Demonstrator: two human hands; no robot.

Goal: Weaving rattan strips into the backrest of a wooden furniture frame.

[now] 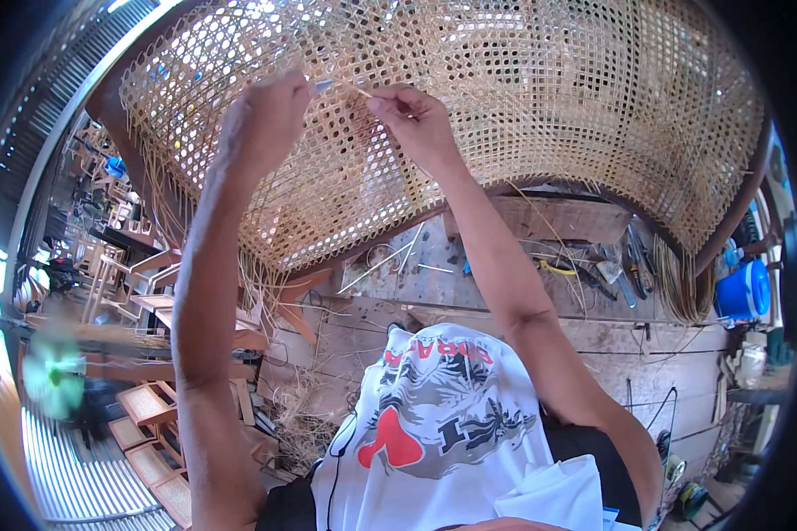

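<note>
A large woven cane panel [540, 97] in a dark curved wooden frame [363, 252] stands across the view before me. My left hand [270, 115] is closed in a fist, slightly blurred, over the panel's left part. From it juts a small pointed blue-grey tool [324, 86], perhaps a blade; its handle is hidden. My right hand [416, 124] pinches a thin pale cane strand [356, 89] between thumb and fingertips. The strand runs toward the tip of the tool. Loose strand ends [270, 279] hang from the panel's lower left corner.
Below the panel, a wooden bench [398, 274] holds cut cane bits, yellow-handled pliers [553, 267] and other hand tools. A bundle of cane [682, 296] hangs at the right near a blue bucket [744, 290]. Chair frames [155, 416] and a green fan [53, 372] stand left; cane scraps litter the floor.
</note>
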